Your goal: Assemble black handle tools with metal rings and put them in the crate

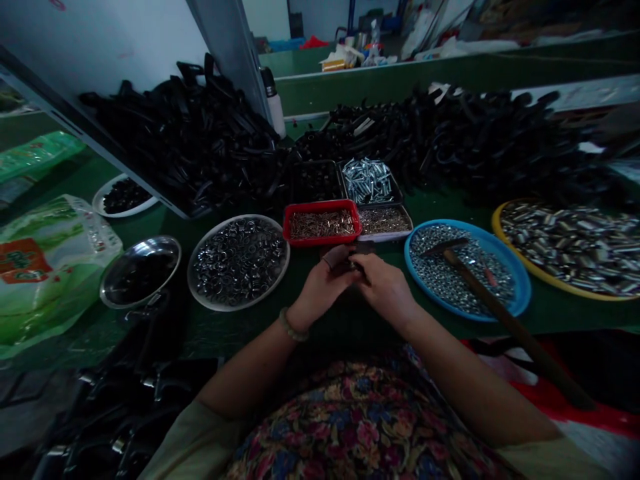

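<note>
My left hand (323,283) and my right hand (387,287) meet in front of my body, just over the near edge of the red tray (286,230). Both are closed, fingertips together around a small dark part whose kind I cannot make out; the fingers cover most of it. A brownish wrap covers a finger of the left hand, and a beaded bracelet is on that wrist. Inside the red tray lie many small coppery pins. Next to it stand a tray of small fasteners (383,221) and a tray of silvery screws or pins (369,180).
A hammer (493,300) lies across the blue tray (523,293) of small metal pieces, its handle overhanging the table edge. Farther right is a yellow tray (550,283) of metal cylinders. Left stand a plate of metal clips (240,260) and a steel bowl (173,250). Black curved parts (450,133) pile up behind.
</note>
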Tool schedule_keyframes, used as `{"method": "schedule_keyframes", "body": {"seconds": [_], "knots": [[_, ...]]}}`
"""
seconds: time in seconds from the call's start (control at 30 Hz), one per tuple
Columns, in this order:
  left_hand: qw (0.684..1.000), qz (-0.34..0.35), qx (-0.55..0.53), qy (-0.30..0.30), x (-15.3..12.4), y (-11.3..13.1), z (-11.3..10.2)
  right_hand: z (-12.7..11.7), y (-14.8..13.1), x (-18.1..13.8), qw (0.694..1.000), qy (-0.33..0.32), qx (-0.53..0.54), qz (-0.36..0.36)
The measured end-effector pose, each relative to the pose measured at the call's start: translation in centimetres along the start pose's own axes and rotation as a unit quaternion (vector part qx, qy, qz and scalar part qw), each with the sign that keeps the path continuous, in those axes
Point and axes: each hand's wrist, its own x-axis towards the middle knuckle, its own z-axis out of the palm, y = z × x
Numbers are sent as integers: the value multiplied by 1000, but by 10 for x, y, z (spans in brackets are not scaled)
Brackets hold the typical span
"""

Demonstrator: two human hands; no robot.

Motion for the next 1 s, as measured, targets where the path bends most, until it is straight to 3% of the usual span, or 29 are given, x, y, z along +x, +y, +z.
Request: {"method": "schedule_keyframes", "body": {"seconds": [0.07, 0.17, 0.23, 0.27, 0.37, 0.47, 0.57, 0.63, 0.7, 0.77, 0.8, 0.83, 0.9, 1.0], "knots": [[999, -25, -23, -1, -10, 3, -8, 0, 2, -2, 986, -4, 158, 46], [989, -117, -79, -45, -24, 7, -16, 4, 8, -4, 909, -37, 382, 162], [979, -164, -104, -61, -29, 7, -17, 11, 11, -5, 860, -55, 459, 217], [977, -173, -112, -54, -31, 5, -16, 15, 11, -6, 851, -50, 469, 233], [991, -124, -45, 15, -30, -5, -17, 26, 7, -10, 886, 12, 394, 244], [982, -6, 178, 60, -30, -10, -28, 33, -1, -16, 938, 12, 283, 198], [918, 31, 395, 4, -29, 7, -62, 38, -5, -21, 942, -45, 286, 170], [848, 57, 526, 36, -23, 28, -97, 40, -4, -21, 914, -44, 351, 200], [726, 93, 661, 165, -12, 48, -135, 43, -1, -20, 886, -26, 405, 223], [613, 68, 758, 211, 3, 61, -167, 45, 1, -20, 878, -23, 426, 219], [576, 47, 789, 209, 9, 65, -180, 46, 1, -20, 877, -27, 431, 214], [553, 26, 809, 195, 15, 66, -189, 47, 2, -20, 875, -33, 436, 210], [539, 4, 825, 172, 22, 66, -199, 46, 2, -22, 873, -36, 443, 201], [566, 3, 803, 185, 22, 69, -193, 36, 4, -26, 904, -27, 393, 165]]}}
